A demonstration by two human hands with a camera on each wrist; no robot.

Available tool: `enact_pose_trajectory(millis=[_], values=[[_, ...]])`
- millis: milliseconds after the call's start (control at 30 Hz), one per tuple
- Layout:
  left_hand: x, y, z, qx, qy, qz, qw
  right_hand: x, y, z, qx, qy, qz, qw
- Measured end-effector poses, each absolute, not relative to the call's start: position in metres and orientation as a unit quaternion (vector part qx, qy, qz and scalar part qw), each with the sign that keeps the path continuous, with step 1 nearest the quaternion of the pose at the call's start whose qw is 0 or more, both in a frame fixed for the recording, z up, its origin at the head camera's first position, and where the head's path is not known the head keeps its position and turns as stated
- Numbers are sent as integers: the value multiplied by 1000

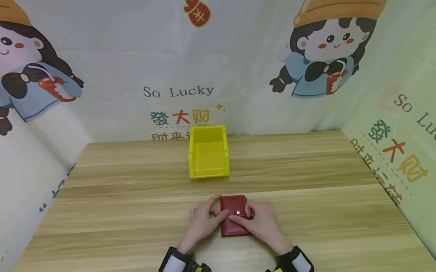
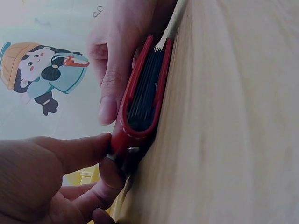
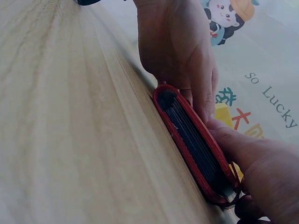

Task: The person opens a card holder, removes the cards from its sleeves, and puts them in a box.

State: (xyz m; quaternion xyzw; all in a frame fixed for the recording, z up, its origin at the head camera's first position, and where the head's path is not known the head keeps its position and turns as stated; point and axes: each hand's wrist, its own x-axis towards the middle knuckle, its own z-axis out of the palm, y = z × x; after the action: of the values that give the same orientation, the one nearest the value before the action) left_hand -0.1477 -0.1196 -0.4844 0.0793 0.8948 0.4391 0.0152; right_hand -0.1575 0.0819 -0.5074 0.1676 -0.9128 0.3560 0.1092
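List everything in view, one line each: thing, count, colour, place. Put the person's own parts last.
wallet: one, red, shut, flat on the table near the front edge, between both hands; metal snap on top.
bin: one, yellow, open top, on the table behind the wallet, near the back wall.
table: one, light wood grain, fills the lower half of the head view.
backdrop: one, pale with cartoon figures and "So Lucky" print, stands on three sides of the table.
wrist cameras: two, black, one strapped to each wrist.
left hand: one, fingers on the wallet's left edge.
right hand: one, fingers on the wallet's right side by the snap.
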Motion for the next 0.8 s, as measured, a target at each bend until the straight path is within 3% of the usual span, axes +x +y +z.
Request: enact_pose_trajectory(millis=[400,600,800], values=[[-149,-118,-481,74,901,427,26,-155,77,-504,244,-939,196,145],[-148,-118,-479,72,901,427,36,-154,74,-501,242,-939,209,127],[-149,-119,-481,83,902,424,24,-156,74,-503,242,-933,222,150]])
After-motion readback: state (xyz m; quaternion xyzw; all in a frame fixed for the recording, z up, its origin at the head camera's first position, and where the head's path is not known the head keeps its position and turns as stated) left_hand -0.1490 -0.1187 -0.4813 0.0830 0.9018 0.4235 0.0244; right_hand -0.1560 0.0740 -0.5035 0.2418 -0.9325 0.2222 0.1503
